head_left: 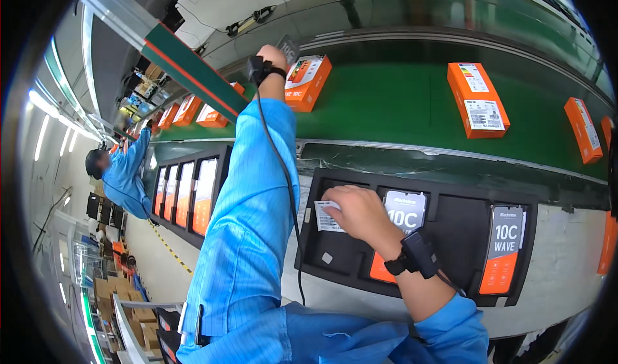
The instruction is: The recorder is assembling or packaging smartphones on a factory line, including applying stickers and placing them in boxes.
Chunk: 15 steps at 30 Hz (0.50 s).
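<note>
My left hand (273, 56) reaches far over the green belt, closed on a phone (289, 47) with a dark grey printed face, held just above an orange box (311, 87). Most of those fingers are hidden behind the hand. Lower down, my right hand (358, 212) is at the left compartment of a black foam tray (460, 225). Its fingers pinch a white printed label (327, 216) at the edge. Beside it, partly behind the wrist, lies a phone in grey and orange film (405, 211). A similar phone (500, 248) rests in the tray's right compartment.
More orange boxes with white labels, such as one box (479, 103), stand along the green belt (399, 100). A second black tray (222, 164) with several phones lies left of my arm. A green post (193, 74) slants above the belt. A co-worker (125, 174) stands farther left.
</note>
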Each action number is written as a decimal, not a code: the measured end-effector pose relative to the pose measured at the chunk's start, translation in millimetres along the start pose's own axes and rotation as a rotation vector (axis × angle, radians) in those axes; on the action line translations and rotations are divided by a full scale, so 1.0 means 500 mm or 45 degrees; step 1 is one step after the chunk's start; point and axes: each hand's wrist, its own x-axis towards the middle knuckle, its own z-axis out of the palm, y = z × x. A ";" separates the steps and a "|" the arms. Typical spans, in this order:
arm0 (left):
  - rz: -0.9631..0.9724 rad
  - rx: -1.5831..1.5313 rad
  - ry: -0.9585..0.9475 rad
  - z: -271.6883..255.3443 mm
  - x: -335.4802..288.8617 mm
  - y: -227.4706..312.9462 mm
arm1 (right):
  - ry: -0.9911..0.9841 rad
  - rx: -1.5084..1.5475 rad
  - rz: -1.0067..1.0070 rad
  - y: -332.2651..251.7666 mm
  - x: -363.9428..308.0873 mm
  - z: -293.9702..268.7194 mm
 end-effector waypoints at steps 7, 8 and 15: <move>-0.134 -0.097 -0.152 0.042 -0.009 -0.059 | 0.002 0.002 0.009 0.006 0.005 -0.003; -0.130 -0.095 -0.172 0.058 -0.007 -0.070 | -0.007 0.005 0.011 0.006 0.006 -0.001; -0.072 0.065 -0.350 0.144 0.053 -0.128 | -0.028 0.009 0.003 -0.005 0.010 0.002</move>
